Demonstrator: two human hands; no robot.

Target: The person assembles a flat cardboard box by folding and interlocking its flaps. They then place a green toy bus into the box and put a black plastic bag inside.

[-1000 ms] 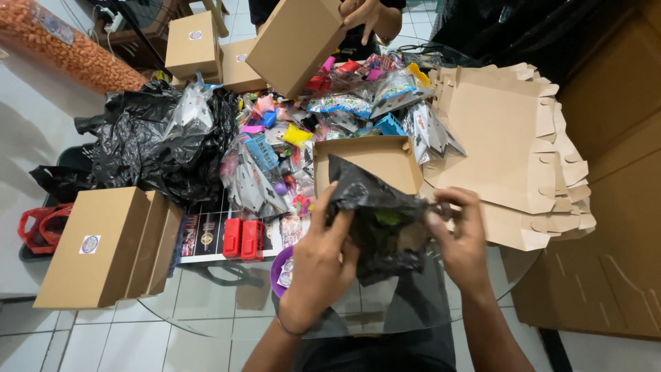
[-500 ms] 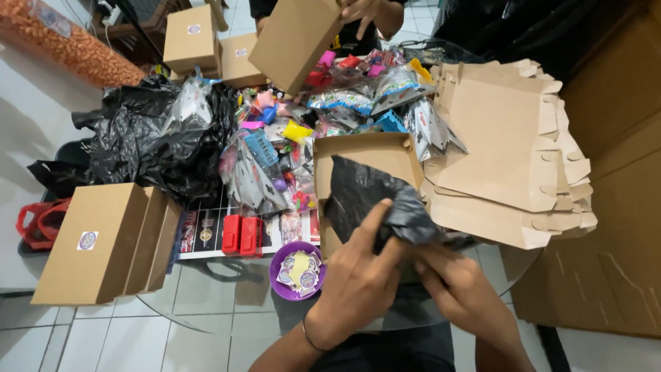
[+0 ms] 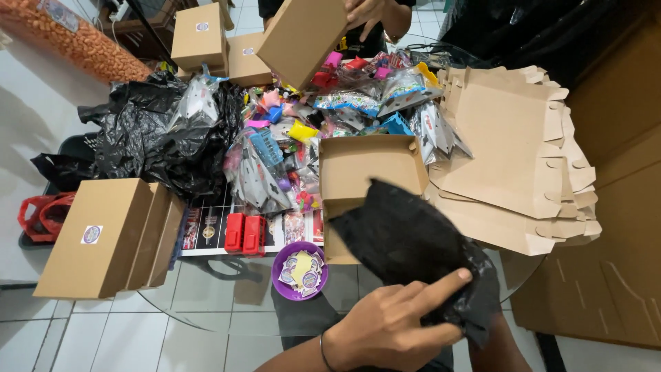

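**Already wrapped in black, not yet in the box**

Now the black plastic bag point(image 3: 413, 255) is being held over the near edge of the glass table point(image 3: 206, 303), just in front of the open cardboard box point(image 3: 368, 176) and partly covering its near side. The left hand point(image 3: 392, 327) is gripping the bag from below, with the index finger stretched along the plastic and the other fingers curled under it. The right hand is hiding behind the bag; only a part of the forearm is showing at the bottom edge, so I cannot tell if it is gripping or not.

As I judge it, the packing is going on in the middle of its way: the box is folded and standing open, it looks empty, and the bag is not lying inside yet. What is inside the bag, I cannot see.

Beside the box, toward the right edge, flat unfolded box blanks point(image 3: 509, 158) are waiting in a pile. Behind the box, a heap of small colourful toys and packets point(image 3: 303, 138) is covering the middle of the table. A purple dish of round stickers point(image 3: 300, 270) is sitting near the front edge. At the left edge closed boxes point(image 3: 103, 234) are standing, already sealed with stickers, next to loose black bags point(image 3: 151, 138). At the far edge another person's hand point(image 3: 365, 10) is holding one more box point(image 3: 303, 38).
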